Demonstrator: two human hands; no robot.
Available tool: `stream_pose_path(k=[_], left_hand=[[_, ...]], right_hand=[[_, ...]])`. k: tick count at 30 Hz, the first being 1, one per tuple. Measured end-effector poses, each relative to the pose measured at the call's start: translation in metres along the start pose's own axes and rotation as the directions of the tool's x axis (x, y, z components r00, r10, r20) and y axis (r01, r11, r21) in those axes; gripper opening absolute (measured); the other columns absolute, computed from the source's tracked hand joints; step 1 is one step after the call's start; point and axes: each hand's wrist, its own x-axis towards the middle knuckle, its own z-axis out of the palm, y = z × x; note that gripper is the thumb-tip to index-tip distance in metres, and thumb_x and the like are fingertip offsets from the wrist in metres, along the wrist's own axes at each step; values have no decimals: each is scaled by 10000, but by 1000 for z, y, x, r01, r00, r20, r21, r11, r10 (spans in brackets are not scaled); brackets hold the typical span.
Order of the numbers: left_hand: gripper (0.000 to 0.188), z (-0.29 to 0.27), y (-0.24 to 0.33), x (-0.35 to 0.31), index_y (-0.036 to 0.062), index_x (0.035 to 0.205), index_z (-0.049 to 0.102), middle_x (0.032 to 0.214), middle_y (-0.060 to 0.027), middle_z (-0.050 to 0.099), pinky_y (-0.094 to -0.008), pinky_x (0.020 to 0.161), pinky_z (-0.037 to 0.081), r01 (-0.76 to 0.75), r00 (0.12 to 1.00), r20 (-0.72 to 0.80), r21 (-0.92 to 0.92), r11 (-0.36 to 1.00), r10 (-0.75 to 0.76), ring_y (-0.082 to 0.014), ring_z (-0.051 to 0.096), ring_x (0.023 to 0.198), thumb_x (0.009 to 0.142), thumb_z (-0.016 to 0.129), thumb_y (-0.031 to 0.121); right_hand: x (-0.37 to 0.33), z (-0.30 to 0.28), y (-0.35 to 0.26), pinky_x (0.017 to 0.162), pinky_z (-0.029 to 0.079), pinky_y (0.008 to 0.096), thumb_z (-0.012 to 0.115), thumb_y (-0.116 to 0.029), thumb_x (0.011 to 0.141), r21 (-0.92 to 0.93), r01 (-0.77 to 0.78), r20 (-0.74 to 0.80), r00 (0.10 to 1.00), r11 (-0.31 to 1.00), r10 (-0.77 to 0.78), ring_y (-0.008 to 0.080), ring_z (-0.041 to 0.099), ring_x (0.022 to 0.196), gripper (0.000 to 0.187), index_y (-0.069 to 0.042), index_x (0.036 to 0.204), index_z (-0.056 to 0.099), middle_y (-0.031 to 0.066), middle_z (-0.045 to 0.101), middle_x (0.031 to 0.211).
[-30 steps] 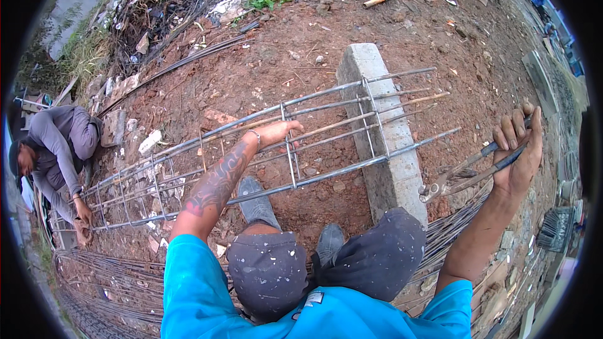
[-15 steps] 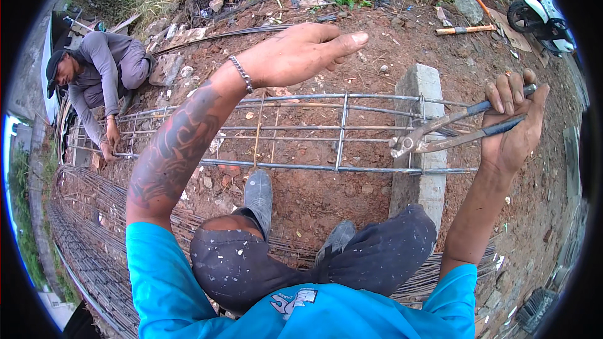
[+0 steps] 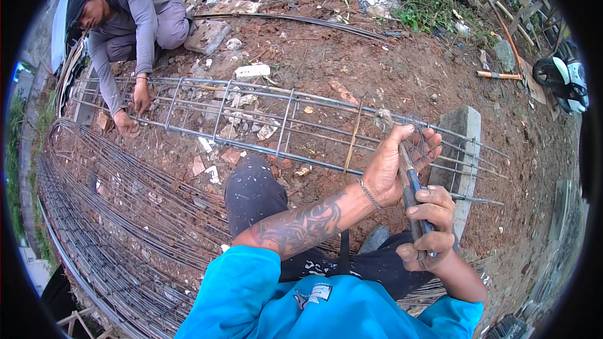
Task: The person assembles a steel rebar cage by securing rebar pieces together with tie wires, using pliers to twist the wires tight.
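Observation:
My right hand [image 3: 433, 223] is wrapped around the dark handles of a pair of pincers [image 3: 409, 198], which points up and away from me, its handles close together. My left hand [image 3: 392, 160] is palm up at the upper end of the tool, fingers curled around a few thin, dark wires [image 3: 416, 145]. The pincers' jaws are mostly hidden by this hand. Beneath and beyond both hands lies a long rebar cage [image 3: 282, 122] of straight bars and square stirrups. One rusty stirrup [image 3: 353, 136] is just left of my left hand.
A concrete block [image 3: 470, 129] props the cage's right end. At far left a crouching person [image 3: 147, 19] has both hands on the cage. Bundled rebar [image 3: 125, 213] lies at lower left. Farther off are a hammer [image 3: 499, 75] and a motorbike [image 3: 562, 78].
My left hand has come down and right to the pincers. My right hand has brought the pincers left and closer to me, with the handles nearer together. The view has shifted.

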Motion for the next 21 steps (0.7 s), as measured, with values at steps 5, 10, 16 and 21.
stream_pose_path(k=[5,10,16,21], left_hand=[[293,-40,62,-15,1,1142,547,834,-13,554,-267,735,495,-308,951,97,373,875,293,-109,556,781,866,588,92],[637,-22,74,-52,-4,1275,467,1162,-102,541,-339,910,431,-333,942,263,646,687,209,-173,519,1043,755,767,208],[875,-14,112,-49,-20,1332,375,1277,-223,478,-416,1028,359,-359,872,482,747,559,-84,-313,465,1208,722,758,478],[890,-48,146,-26,-9,1284,414,1287,-222,480,-413,1003,407,-414,892,423,906,85,-161,-322,499,1196,637,848,422]], right_hand=[[15,63,-52,917,428,378,838,-331,677,197,-846,8,506,495,862,240,500,1106,753,-11,1198,399,152,482,1159],[39,104,-49,903,441,300,816,-242,738,56,-930,54,365,363,929,178,517,1070,861,2,1362,277,109,475,1180],[58,82,-86,638,581,489,717,-124,810,635,-764,107,230,112,967,312,640,590,389,-65,945,357,106,494,651],[29,50,-105,645,523,680,613,-46,804,778,-524,505,194,-346,841,428,637,712,223,-57,849,395,102,440,655]])
